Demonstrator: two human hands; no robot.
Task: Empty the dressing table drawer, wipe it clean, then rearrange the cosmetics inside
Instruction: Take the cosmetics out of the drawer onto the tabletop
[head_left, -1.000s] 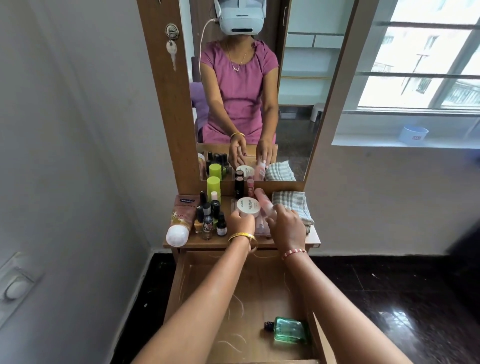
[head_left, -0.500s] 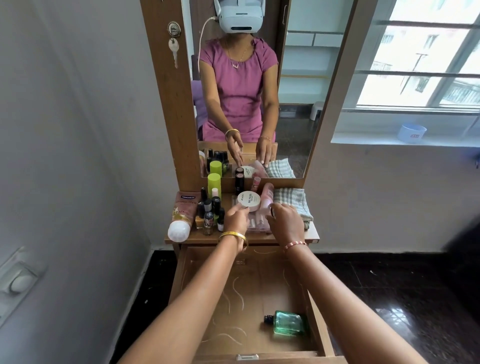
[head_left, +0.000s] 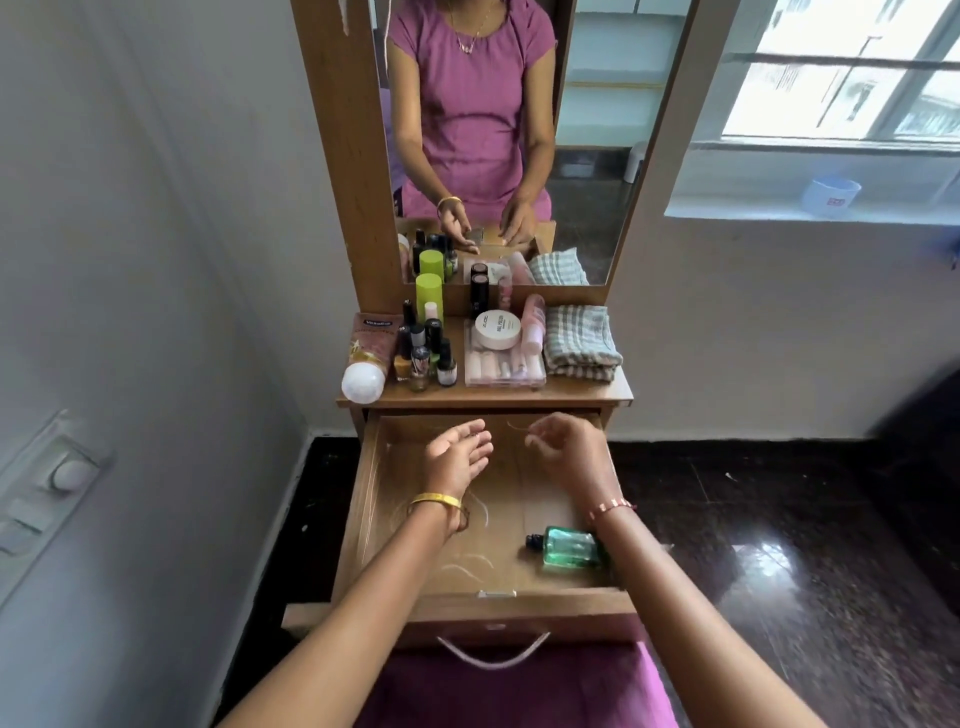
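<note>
**Both hands over the open drawer, cosmetics up on the desk**

The desk (head_left: 483, 397) stands below a mirror (head_left: 587, 156), and its drawer (head_left: 363, 499) is pulled fully out toward the person. Both hands hover inside the drawer's far half. The left hand (head_left: 457, 457) is turned palm up, its grip spread and relaxed, holding nothing. The right hand (head_left: 566, 449) has loosely curled fingers; whether thumb and forefinger pinch the thin curved strand near them cannot be told.

A folded checked cloth (head_left: 579, 340) lies at the right end of the desk. Just beside it sits a clear case (head_left: 504, 369) with a round white jar (head_left: 497, 329) on top. A pink tube (head_left: 368, 358) lies at the left end, with a cluster of nail polish bottles (head_left: 423, 353) between tube and case.

One green glass bottle (head_left: 569, 546) lies on its side in the drawer's near right corner, below the right wrist, well behind either grip.
</note>
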